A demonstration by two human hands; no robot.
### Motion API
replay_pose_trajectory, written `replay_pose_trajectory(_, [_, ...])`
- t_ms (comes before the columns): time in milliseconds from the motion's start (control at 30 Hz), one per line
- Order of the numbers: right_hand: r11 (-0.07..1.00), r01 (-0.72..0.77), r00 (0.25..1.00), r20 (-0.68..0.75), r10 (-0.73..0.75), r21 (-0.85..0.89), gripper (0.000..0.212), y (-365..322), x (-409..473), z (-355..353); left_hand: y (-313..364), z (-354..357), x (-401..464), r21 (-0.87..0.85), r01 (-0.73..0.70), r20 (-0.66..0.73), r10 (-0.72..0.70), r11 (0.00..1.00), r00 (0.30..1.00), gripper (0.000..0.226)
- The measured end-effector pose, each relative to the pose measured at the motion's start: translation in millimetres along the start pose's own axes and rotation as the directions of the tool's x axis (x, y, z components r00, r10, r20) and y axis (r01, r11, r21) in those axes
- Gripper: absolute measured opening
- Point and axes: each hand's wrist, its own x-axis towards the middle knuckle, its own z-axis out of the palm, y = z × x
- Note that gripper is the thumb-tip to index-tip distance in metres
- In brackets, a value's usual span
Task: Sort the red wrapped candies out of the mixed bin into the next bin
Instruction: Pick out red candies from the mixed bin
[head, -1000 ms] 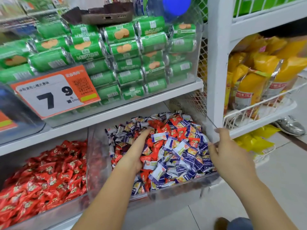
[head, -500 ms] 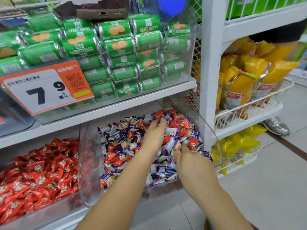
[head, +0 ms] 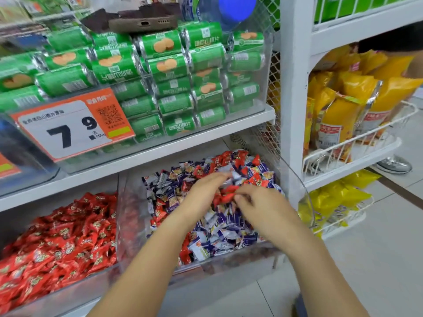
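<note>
A clear mixed bin [head: 295, 179] on the lower shelf holds purple-and-white candies with red wrapped candies [head: 256, 179] scattered among them. Both hands are over its middle. My left hand [head: 203, 193] and my right hand [head: 261, 202] meet fingertip to fingertip around a small bunch of red candies [head: 225, 195], each hand pinching at it. To the left, the neighbouring clear bin [head: 119, 225] is heaped with red candies [head: 61, 243] only.
Above is a shelf with green biscuit rolls [head: 160, 65] in a clear box, an orange price tag [head: 71, 126] and a phone [head: 142, 24] on top. At right stand a white rack post [head: 295, 88] and wire baskets of yellow bags [head: 343, 110]. Someone's shoe [head: 393, 165] rests on the tiled floor.
My right hand left the bin's right edge and came into the bin. Both hands drew together in the middle and closed on red candies.
</note>
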Motion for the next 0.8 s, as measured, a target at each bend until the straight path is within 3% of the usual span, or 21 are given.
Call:
replay_pose_trajectory(67, [0.996, -0.072, 0.989, -0.123, 0.079, 0.061, 0.022, 10.9, -2.5, -17.4, -0.2, -3.2, -3.3, 0.044, -0.059, 0.045, 0.057, 0.997, 0.997, 0.028])
replay_pose_trajectory(167, [0.99, -0.079, 0.96, -0.258, 0.106, 0.114, 0.019, 23.5, -5.4, -27.7, -3.5, -27.5, -13.8, 0.063, -0.161, -0.078, 0.166, 0.985, 0.983, 0.031])
replay_pose_trajectory(267, [0.987, -0.08, 0.942, -0.315, 0.12, 0.137, 0.017, 28.1, -6.9, -31.6, -11.3, -52.0, -20.9, 0.156, -0.173, -0.193, 0.202, 0.973, 0.96, 0.026])
replay_pose_trajectory(400, [0.993, -0.084, 0.979, -0.178, 0.098, 0.086, 0.014, 30.2, -6.5, -22.6, -19.4, -62.6, -34.3, 0.431, -0.151, -0.181, 0.249, 0.89, 0.951, 0.026])
replay_pose_trajectory(500, [0.998, -0.05, 0.999, 0.005, 0.05, 0.038, 0.036, 28.1, -5.6, -11.7, -17.4, -57.6, -41.2, 0.626, -0.126, -0.175, 0.297, 0.769, 0.939, 0.028])
replay_pose_trajectory(633, [0.997, -0.044, 0.98, 0.192, 0.056, -0.067, 0.067, 21.8, -6.2, -2.3, -14.7, -34.4, -47.5, 0.585, -0.264, -0.063, 0.368, 0.767, 0.928, 0.029])
replay_pose_trajectory(733, [0.992, -0.02, 0.987, 0.156, 0.039, -0.122, 0.054, 23.0, -2.2, 1.5, -20.2, -1.4, -44.6, 0.608, -0.415, 0.146, 0.418, 0.677, 0.897, 0.042])
replay_pose_trajectory(800, [0.992, -0.045, 0.989, 0.134, 0.061, -0.12, 0.043, 26.3, -1.0, 1.6, -22.7, 16.5, -38.7, 0.669, -0.437, 0.191, 0.43, 0.601, 0.882, 0.05])
